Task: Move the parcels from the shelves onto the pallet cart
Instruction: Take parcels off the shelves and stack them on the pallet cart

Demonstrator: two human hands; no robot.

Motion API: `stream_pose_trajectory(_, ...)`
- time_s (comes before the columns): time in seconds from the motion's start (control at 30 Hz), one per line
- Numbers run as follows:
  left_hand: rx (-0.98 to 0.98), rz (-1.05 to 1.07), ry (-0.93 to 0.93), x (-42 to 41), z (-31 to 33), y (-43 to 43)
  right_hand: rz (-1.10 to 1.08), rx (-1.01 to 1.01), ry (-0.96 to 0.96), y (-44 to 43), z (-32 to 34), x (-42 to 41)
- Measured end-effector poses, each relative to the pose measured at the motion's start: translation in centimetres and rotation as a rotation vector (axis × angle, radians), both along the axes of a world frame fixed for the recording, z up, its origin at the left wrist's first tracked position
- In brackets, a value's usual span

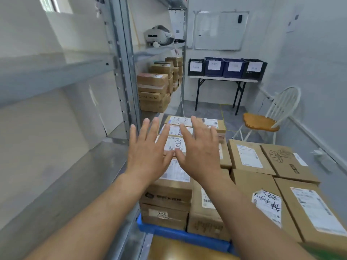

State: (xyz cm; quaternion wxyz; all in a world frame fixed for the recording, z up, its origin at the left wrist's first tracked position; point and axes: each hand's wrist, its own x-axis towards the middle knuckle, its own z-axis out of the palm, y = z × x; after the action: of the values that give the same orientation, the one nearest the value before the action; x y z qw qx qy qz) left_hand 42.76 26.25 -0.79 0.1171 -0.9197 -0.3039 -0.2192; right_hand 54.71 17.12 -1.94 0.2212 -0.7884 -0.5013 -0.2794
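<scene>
The metal shelving [120, 76] runs along the left of both hands. Below them and to their right sits the blue pallet cart [180, 234], loaded with cardboard parcels [249, 158]. More boxes, the shelf stack [153, 91], wait beyond the fingertips, up and to the left. The left hand [148, 154] and right hand [199, 151] hover side by side, palms down, fingers spread, gripping nothing, over the tallest pile on the cart. This looks like the gap between loads. The next move likely calls for reaching forward to the shelf stack and taking one box by its sides.
</scene>
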Motion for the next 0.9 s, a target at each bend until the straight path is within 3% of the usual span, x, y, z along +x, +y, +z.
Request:
stream_pose_trajectory(0.17, 0.019, 0.218, -0.018, -6.0, -1.0, -2.1, 0.111, 0.038, -0.052, -0.6, 0.0, -4.0)
stream_pose_trajectory(0.53, -0.183, 0.578, -0.112, -16.2, -5.9, -13.5, 0.383, 0.082, -0.045, -7.3, -3.1, -10.9)
stream_pose_trajectory(0.9, -0.105, 0.919, -0.127, -26.9, -8.3, -26.0, 0.709, 0.118, -0.060, -13.4, -5.9, -21.7)
